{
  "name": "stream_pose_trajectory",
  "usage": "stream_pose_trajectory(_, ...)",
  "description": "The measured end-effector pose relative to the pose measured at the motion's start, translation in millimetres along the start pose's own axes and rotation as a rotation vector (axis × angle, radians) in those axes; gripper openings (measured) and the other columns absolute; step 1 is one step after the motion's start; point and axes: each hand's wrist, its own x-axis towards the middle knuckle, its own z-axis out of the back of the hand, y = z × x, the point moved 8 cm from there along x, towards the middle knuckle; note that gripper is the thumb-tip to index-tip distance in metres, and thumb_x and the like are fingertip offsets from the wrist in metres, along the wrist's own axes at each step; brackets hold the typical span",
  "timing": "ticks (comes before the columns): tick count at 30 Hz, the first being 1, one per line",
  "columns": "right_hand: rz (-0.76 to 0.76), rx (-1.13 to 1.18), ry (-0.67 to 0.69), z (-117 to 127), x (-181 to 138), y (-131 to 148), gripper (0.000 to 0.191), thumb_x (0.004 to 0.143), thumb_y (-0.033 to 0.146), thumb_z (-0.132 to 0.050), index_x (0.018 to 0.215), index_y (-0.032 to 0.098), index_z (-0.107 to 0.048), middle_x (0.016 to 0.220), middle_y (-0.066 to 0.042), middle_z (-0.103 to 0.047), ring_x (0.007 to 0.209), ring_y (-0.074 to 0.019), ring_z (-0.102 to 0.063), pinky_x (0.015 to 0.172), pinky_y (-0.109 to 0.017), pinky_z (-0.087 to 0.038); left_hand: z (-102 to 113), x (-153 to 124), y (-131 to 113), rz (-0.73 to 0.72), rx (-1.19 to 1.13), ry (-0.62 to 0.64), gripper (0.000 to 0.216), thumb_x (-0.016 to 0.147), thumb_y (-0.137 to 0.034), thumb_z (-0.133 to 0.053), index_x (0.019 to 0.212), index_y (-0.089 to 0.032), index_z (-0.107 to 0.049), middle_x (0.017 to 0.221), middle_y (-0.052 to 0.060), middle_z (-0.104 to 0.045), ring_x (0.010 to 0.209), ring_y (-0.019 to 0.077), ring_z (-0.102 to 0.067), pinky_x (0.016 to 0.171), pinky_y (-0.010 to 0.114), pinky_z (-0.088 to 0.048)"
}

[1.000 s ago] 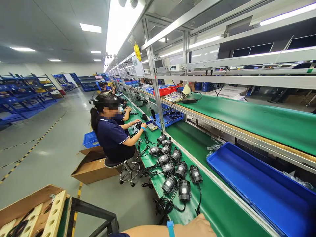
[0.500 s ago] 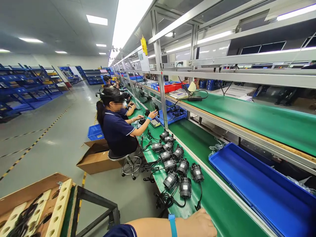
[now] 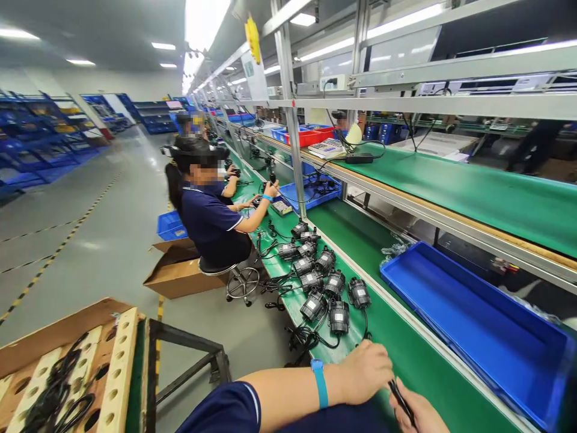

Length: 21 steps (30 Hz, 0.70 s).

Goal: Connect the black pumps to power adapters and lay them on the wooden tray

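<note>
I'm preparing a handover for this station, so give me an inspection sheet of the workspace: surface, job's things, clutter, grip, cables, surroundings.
Surface: green workbench, glossy.
Job's things: black pump-like units clustered on the bench, many with white labels showing.
Clutter: clear plastic wrapping beside the blue tray.
Grip: right hand closed on a black cable; left hand at its upper end, hold unclear.
Cables: black leads tangled at the bench edge.
Surroundings: seated co-worker at the bench; open cardboard box on the floor.

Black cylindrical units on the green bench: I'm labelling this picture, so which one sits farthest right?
The unit above the left hand in the picture, nearest the long blue tray; every other lies farther left.
</note>
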Motion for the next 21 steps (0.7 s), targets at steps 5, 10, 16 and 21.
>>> stream_pose_trajectory(5, 0.028, 0.555, -0.052, -32.7, -11.5, 70.7, 0.032, 0.081, 0.044, -0.075, 0.078, 0.014, -0.063, 0.058, 0.004, -0.046, 0.043, -0.0048, -0.035, 0.037, -0.015, -0.030, -2.4, -14.8, 31.7, 0.544, -0.636, -0.067, 0.115, 0.068, -0.051, -0.084, 0.156, -0.015, -0.020, 0.160, 0.025, -0.029, 0.147, 0.0383, -0.031, 0.117, 0.056, -0.032)
stream_pose_trajectory(10, 0.076, 0.481, 0.043, -73.9, -1.9, 128.8, 0.021, 0.086, 0.029, -0.070, 0.093, 0.009, -0.067, 0.071, -0.002, -0.060, 0.058, -0.0102, -0.056, 0.056, -0.020, -0.051, -15.3, -13.4, 20.0, 0.607, -1.018, -0.004, 0.048, 0.065, -0.036, -0.083, 0.105, -0.013, -0.069, 0.103, 0.008, -0.070, 0.101, 0.0260, -0.062, 0.093, 0.040, -0.050)
stream_pose_trajectory(16, 0.361, -0.519, -0.305, -27.3, 69.6, 174.9, 0.043, 0.088, 0.050, -0.057, 0.097, 0.010, -0.067, 0.092, -0.016, -0.072, 0.078, -0.0244, -0.068, 0.072, -0.034, -0.056, 20.0, -53.9, 49.2, 0.982, -1.201, -0.304, 0.033, 0.066, -0.027, -0.080, 0.091, -0.017, -0.060, 0.073, -0.006, -0.056, 0.072, 0.0132, -0.051, 0.075, 0.031, -0.045)
stream_pose_trajectory(21, 0.408, -0.947, -0.627, -30.5, 129.8, 182.8, 0.067, 0.079, 0.049, -0.056, 0.120, -0.003, -0.060, 0.120, -0.032, -0.064, 0.118, -0.0422, -0.059, 0.099, -0.049, -0.047, 71.8, -76.9, 47.6, 0.996, -1.285, -0.554, 0.029, 0.074, -0.033, -0.076, 0.093, -0.017, -0.060, 0.084, -0.002, -0.057, 0.080, 0.0128, -0.049, 0.080, 0.029, -0.041)
